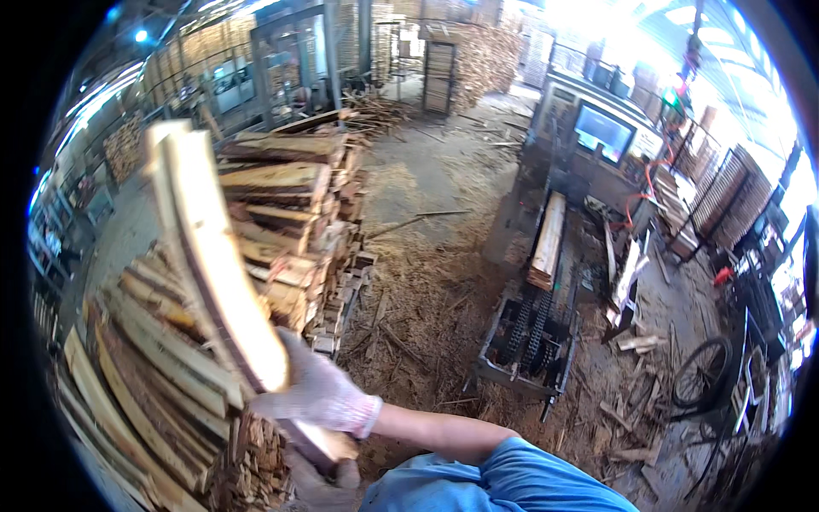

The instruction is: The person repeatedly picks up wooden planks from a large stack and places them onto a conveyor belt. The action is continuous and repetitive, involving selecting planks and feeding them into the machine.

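A long bark-edged board (pixel 223 256) slants up across the left side, its far end high and blurred. I cannot tell whether a second board lies along it. My right hand (pixel 320 388), in a pale work glove, is closed around its lower part. Below, my gloved left hand (pixel 320 485) shows only in part at the board's near end, its fingers curled against the wood. Under and behind the board are stacked rough-sawn boards, one pile (pixel 158 341) close on the left and another pile (pixel 277 179) farther off.
To the right stands a machine (pixel 512 213) with a chain conveyor (pixel 533 328); sawn wood (pixel 548 243) lies on it. Bark and wood scraps (pixel 409 341) litter the floor between piles and machine. A spoked wheel (pixel 702 373) sits at far right. Stacked timber (pixel 486 64) stands at the back.
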The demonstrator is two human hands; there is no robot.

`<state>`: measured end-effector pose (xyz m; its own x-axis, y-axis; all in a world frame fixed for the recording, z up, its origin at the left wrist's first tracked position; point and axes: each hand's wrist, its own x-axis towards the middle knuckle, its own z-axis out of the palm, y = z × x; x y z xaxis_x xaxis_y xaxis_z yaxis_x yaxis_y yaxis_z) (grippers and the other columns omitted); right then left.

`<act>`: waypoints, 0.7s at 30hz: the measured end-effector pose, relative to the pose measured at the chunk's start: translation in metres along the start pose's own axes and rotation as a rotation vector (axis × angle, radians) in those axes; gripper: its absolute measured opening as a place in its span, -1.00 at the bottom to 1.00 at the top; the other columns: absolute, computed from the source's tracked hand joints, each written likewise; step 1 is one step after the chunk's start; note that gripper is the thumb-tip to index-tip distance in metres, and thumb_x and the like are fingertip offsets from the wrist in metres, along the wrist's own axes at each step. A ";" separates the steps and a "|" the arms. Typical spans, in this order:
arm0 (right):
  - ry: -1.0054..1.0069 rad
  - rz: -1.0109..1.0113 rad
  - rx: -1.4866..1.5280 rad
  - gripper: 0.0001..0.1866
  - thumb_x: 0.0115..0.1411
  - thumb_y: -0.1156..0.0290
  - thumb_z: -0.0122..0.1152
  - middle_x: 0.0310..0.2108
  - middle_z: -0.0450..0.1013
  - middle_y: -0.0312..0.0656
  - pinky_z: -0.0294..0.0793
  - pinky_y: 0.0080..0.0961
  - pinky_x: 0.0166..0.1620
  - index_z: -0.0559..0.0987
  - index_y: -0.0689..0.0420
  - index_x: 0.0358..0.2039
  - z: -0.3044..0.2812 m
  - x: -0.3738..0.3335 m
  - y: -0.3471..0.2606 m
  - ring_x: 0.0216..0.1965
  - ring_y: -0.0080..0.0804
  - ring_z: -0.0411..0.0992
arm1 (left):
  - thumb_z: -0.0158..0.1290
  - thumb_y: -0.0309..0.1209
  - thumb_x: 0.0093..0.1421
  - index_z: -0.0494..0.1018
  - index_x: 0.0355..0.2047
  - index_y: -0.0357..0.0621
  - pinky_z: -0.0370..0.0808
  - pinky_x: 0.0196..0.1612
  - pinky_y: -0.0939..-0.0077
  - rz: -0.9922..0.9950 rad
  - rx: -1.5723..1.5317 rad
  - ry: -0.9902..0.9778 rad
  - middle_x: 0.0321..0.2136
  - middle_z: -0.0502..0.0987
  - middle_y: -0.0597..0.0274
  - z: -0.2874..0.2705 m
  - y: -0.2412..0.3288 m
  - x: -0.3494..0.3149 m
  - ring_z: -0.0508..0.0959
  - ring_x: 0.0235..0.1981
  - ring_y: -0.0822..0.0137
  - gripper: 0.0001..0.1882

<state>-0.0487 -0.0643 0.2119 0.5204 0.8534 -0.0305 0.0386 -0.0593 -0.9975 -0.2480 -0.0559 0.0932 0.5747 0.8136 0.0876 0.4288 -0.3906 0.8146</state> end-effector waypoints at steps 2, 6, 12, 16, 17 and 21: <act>0.224 -0.050 0.163 0.17 -0.10 0.18 0.59 0.07 0.42 0.14 0.58 -0.29 0.08 0.10 0.39 0.38 -0.059 -0.036 -0.007 0.02 -0.13 0.51 | 0.37 -0.05 0.12 0.16 0.38 -0.37 0.56 0.05 0.12 0.367 0.011 -0.259 0.15 0.44 -0.25 0.012 0.043 0.025 0.53 0.07 -0.20 0.00; 0.863 -0.195 -0.002 -0.21 0.07 0.45 0.51 -0.10 0.49 -0.05 0.68 -0.39 -0.08 0.25 0.24 0.23 -0.166 -0.083 0.070 -0.10 -0.24 0.54 | 0.28 -0.24 0.23 0.17 0.41 -0.24 0.56 0.08 0.23 0.647 0.037 -0.452 0.07 0.52 -0.08 0.047 0.097 0.056 0.58 0.01 -0.01 -0.17; 1.382 0.273 0.078 -0.37 0.12 0.27 0.53 -0.20 0.54 0.03 0.74 -0.32 -0.22 0.36 0.29 0.02 -0.387 -0.142 0.151 -0.27 -0.26 0.59 | 0.20 -0.40 0.26 0.22 0.40 -0.17 0.58 -0.05 0.34 0.175 -0.188 -0.538 0.01 0.55 0.04 0.099 0.068 0.055 0.60 -0.10 0.22 -0.28; 1.356 0.487 -0.401 -0.63 0.14 0.17 0.30 -0.52 0.58 0.00 0.49 -0.14 -0.34 0.68 0.31 -0.41 -0.490 -0.117 0.219 -0.43 -0.25 0.57 | 0.12 -0.52 0.24 0.20 0.38 -0.28 0.51 0.05 0.43 -0.070 -0.127 -0.517 0.01 0.50 0.04 0.101 0.040 0.049 0.55 -0.01 0.24 -0.30; 1.124 0.530 -1.053 -0.65 0.15 0.20 0.22 -0.49 0.60 0.06 0.51 -0.12 -0.33 0.70 0.28 -0.36 -0.532 -0.114 0.257 -0.43 -0.08 0.60 | 0.20 -0.43 0.24 0.23 0.37 -0.24 0.55 0.05 0.39 -0.067 -0.099 -0.531 -0.02 0.53 0.02 0.090 0.044 0.041 0.59 -0.04 0.23 -0.29; 0.844 0.553 -1.305 -0.74 0.23 0.29 0.13 -0.35 0.60 0.05 0.53 -0.08 -0.23 0.68 0.20 -0.30 -0.637 -0.104 0.297 -0.27 0.02 0.60 | 0.22 -0.18 0.29 0.19 0.40 -0.17 0.60 0.03 0.31 -0.067 0.035 -0.470 -0.04 0.59 0.01 0.077 0.086 0.045 0.66 -0.08 0.17 -0.24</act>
<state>0.4522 -0.5011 -0.0407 0.9855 0.1029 0.1352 0.1219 -0.9825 -0.1408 -0.1315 -0.0866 0.1231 0.7945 0.5576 -0.2403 0.4946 -0.3648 0.7888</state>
